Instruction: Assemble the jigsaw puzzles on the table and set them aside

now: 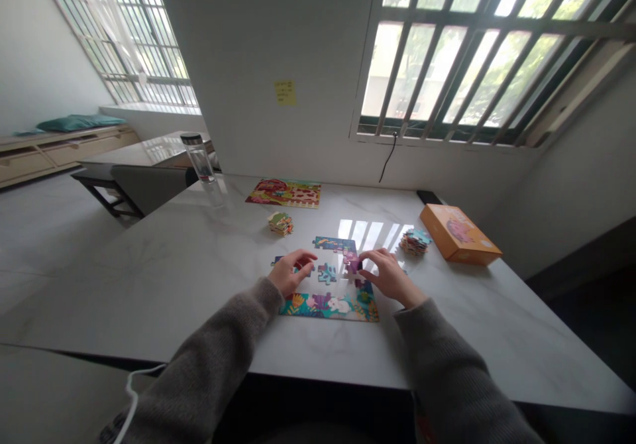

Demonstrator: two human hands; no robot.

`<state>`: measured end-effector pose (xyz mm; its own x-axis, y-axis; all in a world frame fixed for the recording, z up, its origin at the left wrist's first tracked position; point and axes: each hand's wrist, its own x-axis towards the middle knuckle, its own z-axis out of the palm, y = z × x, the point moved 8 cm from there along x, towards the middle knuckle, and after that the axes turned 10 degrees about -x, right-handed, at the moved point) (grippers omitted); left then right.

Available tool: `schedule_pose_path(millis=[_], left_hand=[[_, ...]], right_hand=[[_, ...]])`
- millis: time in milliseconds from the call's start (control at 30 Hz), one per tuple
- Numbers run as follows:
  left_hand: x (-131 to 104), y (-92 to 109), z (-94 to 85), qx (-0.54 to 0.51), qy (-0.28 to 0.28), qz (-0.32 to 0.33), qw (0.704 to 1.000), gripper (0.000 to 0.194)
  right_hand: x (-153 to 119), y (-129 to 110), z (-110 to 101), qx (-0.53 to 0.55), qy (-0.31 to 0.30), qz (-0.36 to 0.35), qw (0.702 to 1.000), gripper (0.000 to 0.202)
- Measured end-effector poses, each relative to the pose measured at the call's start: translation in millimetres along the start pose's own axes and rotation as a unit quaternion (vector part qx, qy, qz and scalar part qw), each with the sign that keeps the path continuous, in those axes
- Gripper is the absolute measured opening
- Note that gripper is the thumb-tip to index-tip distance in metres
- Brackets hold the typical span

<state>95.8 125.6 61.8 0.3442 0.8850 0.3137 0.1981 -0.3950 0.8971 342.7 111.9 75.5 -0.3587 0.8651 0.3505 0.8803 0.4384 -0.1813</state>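
A partly assembled jigsaw puzzle lies on the table, its bottom strip (325,305) showing a white rabbit and plants. Across the top and down the right side run more joined pieces, including a dark blue top strip (334,242). My right hand (390,276) pinches the edge of a purple puzzle piece (352,263) on the right side between thumb and forefinger. Over the left side, my left hand (294,272) has thumb and fingers apart, partly hiding pieces beneath it. A loose light-blue puzzle piece (326,273) sits in the middle, between both hands.
Stacks of puzzle pieces stand behind left (281,223) and at right (415,241). A farm picture (285,193) lies near the wall. An orange box (460,233) and black object (428,197) are at right. A glass bottle (199,159) stands at the far left edge.
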Motion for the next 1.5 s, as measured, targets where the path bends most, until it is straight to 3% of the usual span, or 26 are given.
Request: schedule_pose_path(millis=[300, 667, 833, 1067, 1167, 1233, 1300, 1400, 1500], left_hand=[[-3, 4, 9.4, 0.020, -0.049, 0.018, 0.998, 0.023], [-6, 8, 13.0, 0.016, -0.071, 0.025, 0.997, 0.022], [-5, 19, 21.8, 0.069, -0.099, 0.074, 0.990, 0.019], [12, 48, 65.9, 0.218, -0.158, 0.145, 0.952, 0.048], [15, 56, 85.2, 0.266, -0.143, 0.147, 0.942, 0.049], [10, 60, 99.2, 0.274, -0.147, 0.154, 0.938, 0.042], [-4, 62, 117.9, 0.264, -0.192, 0.179, 0.928, 0.040], [-29, 57, 142.5, 0.248, -0.273, 0.235, 0.899, 0.056], [-40, 42, 151.1, 0.253, -0.305, 0.226, 0.890, 0.066]], right_hand=[[-5, -4, 19, -0.039, -0.048, -0.003, 0.998, 0.024], [-12, -14, 11, -0.051, -0.042, -0.007, 0.998, 0.023], [-21, -22, 8, -0.009, -0.023, -0.006, 1.000, 0.022], [-26, -32, -2, 0.042, 0.019, 0.009, 0.999, 0.031], [-32, -27, -7, 0.018, 0.036, 0.017, 0.999, 0.029], [-36, -19, -11, -0.008, 0.050, 0.024, 0.998, 0.026], [-40, -9, -15, -0.036, 0.063, 0.037, 0.997, 0.024], [-43, 1, -18, -0.065, 0.071, 0.056, 0.994, 0.024], [-42, 4, -15, -0.068, 0.070, 0.055, 0.994, 0.021]])
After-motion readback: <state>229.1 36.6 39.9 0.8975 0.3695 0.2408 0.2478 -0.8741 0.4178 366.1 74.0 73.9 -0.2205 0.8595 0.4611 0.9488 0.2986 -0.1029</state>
